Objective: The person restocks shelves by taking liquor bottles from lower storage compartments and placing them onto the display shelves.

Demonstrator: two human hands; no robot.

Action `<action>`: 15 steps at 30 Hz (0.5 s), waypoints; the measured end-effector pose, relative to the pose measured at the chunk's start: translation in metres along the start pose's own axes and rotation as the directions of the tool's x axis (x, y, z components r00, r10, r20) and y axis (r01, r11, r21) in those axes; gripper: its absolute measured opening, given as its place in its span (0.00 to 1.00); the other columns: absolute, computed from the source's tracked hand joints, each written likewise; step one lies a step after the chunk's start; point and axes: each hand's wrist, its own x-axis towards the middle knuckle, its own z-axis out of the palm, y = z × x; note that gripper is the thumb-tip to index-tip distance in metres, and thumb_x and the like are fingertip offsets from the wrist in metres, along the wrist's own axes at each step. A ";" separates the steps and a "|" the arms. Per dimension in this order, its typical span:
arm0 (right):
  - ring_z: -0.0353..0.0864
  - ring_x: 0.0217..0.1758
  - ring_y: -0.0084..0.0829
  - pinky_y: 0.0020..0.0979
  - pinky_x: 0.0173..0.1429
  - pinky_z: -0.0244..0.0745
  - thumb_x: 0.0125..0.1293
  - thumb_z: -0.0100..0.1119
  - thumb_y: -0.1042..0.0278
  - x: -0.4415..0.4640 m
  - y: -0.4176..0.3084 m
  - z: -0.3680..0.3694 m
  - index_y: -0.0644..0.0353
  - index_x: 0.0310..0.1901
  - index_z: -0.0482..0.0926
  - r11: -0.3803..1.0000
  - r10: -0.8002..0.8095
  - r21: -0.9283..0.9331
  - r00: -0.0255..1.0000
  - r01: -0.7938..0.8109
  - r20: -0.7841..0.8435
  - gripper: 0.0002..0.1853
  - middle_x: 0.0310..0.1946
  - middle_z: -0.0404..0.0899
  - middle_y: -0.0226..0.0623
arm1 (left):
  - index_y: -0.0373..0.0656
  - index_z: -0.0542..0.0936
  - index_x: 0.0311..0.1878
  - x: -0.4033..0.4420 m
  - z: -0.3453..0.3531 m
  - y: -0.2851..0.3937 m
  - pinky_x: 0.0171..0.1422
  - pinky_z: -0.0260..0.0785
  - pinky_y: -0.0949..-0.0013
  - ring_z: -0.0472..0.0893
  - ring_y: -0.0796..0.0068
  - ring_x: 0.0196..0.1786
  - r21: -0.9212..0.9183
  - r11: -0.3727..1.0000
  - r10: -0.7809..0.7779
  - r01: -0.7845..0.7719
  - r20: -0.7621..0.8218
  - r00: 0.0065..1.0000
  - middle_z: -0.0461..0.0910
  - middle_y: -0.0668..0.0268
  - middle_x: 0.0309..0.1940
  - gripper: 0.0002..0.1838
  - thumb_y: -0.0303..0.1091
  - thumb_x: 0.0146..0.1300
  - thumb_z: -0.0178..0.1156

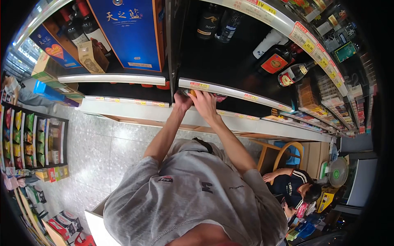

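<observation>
At the lower shelf compartment in the middle, my left hand [183, 101] is closed just under the white shelf edge [213, 91]. Close against it on the right is my right hand [205, 103], its fingers bent up toward the same spot. Between the two hands shows a small bit of something dark with an orange-yellow part [191, 93]. My fingers hide most of it, so its kind cannot be made out. A price label [199, 85] sits on the edge right above my hands.
Bottles [208, 21] stand on the shelf above, beside a large blue liquor box [129, 33] on the left. Bottles and small packs line the right side. A snack rack [35, 137] stands on the tiled floor. Another person [293, 186] sits at lower right near a wooden chair [293, 149].
</observation>
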 end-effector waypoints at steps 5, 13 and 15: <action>0.85 0.51 0.51 0.51 0.54 0.79 0.68 0.67 0.54 0.019 0.003 0.009 0.57 0.52 0.86 1.000 0.008 -0.015 1.000 -0.008 -0.018 0.18 0.45 0.86 0.47 | 0.42 0.74 0.67 0.011 0.001 0.002 0.79 0.65 0.46 0.75 0.49 0.68 0.052 0.999 0.009 -0.010 0.017 1.000 0.76 0.51 0.64 0.31 0.58 0.79 0.39; 0.79 0.64 0.55 0.52 0.67 0.73 0.73 0.59 0.52 0.048 0.031 0.027 0.58 0.58 0.83 0.936 0.215 0.243 0.960 -0.256 0.181 0.21 0.57 0.82 0.53 | 0.43 0.76 0.63 0.035 -0.006 0.009 0.74 0.71 0.48 0.77 0.53 0.66 0.022 0.999 0.025 -0.023 -0.072 0.997 0.78 0.54 0.60 0.28 0.56 0.79 0.43; 0.78 0.65 0.55 0.52 0.68 0.72 0.73 0.56 0.50 0.052 0.042 0.036 0.58 0.62 0.80 0.973 0.112 0.196 0.991 -0.124 0.070 0.24 0.62 0.80 0.52 | 0.43 0.77 0.61 0.038 -0.014 0.009 0.73 0.72 0.49 0.78 0.56 0.65 -0.067 0.998 0.008 -0.009 -0.023 1.000 0.78 0.57 0.59 0.24 0.52 0.80 0.43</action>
